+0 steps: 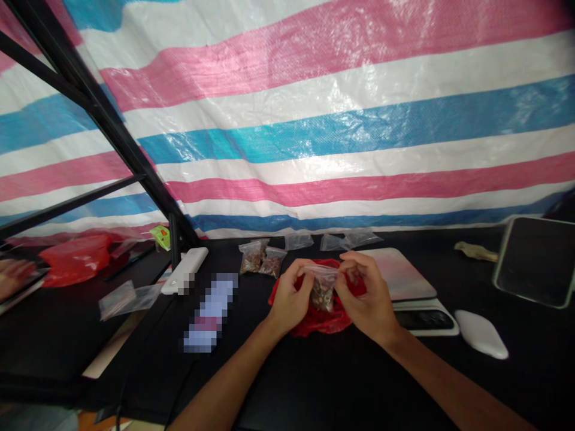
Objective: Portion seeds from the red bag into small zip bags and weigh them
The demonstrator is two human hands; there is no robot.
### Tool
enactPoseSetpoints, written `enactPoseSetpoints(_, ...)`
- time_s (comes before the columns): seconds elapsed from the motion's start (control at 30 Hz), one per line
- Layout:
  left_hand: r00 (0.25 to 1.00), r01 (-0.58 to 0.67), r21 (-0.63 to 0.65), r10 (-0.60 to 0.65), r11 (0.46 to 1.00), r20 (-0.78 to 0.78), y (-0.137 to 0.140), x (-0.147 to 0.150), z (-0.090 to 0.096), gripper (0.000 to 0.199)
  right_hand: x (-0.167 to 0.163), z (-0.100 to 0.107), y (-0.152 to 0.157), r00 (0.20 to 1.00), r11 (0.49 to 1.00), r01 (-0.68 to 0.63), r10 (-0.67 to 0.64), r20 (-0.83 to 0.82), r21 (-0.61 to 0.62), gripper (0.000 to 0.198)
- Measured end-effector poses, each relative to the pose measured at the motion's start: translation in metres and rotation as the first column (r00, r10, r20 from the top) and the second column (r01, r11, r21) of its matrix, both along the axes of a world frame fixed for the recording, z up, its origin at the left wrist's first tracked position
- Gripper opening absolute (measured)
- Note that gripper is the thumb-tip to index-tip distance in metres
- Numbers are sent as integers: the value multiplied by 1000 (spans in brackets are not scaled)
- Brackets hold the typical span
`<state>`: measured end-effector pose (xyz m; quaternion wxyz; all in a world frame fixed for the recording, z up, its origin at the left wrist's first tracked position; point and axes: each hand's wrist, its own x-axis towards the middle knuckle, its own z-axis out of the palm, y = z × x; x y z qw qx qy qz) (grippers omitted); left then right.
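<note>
Between both hands is a small clear zip bag (322, 293) with brown bits inside, held upright by its top edge. My left hand (291, 296) pinches the bag's upper left corner between thumb and fingers. At the upper right corner, my right hand (366, 296) grips the same edge, fingers curled. Beneath them a red plastic bag (326, 326) lies crumpled on the black table; its contents are mostly hidden by the hands. Just right of it stands a white digital scale (433, 317) with a pale, shiny platform and a dark display.
Behind are filled zip bags (251, 258) and flat clear bags (299, 240). A white power bank (185, 270) and a blurred-out phone (211, 314) lie left; a white case (481, 333) and framed dark panel (534, 260) right. Another person's hand (13, 276) is far left, beyond a black post.
</note>
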<state>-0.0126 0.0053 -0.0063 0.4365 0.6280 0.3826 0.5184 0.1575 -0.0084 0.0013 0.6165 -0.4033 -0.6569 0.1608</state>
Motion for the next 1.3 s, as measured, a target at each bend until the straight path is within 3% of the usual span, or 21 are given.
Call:
enactPoseSetpoints(0.13,999,54,3,-54,999,-7,-1,1,-2,27,-2,0,0,998,1000,-19,19,-63,2,36)
enactPoseSetpoints(0.43,1000,-15,-1,15,1000,5,4,-1,-8,29,-5,0,4,989,990,-81,66,-132,-114,29)
enactPoseSetpoints(0.67,1000,18,5,-18,1000,-16,0,1,0,28,-3,4,3,961,982,-155,124,-248,-110,22)
enactPoseSetpoints(0.9,999,-35,-24,34,999,-39,2,1,1,29,-7,1,4,965,966,-179,136,-225,-185,38)
enactPoseSetpoints(1.17,999,-19,-36,18,999,-43,1,3,2,26,-5,0,6,946,945,-227,157,-283,-235,28)
enactPoseSetpoints(1.3,999,-34,-46,33,998,-22,2,3,2,28,-7,1,6,956,941,-216,150,-251,-261,44)
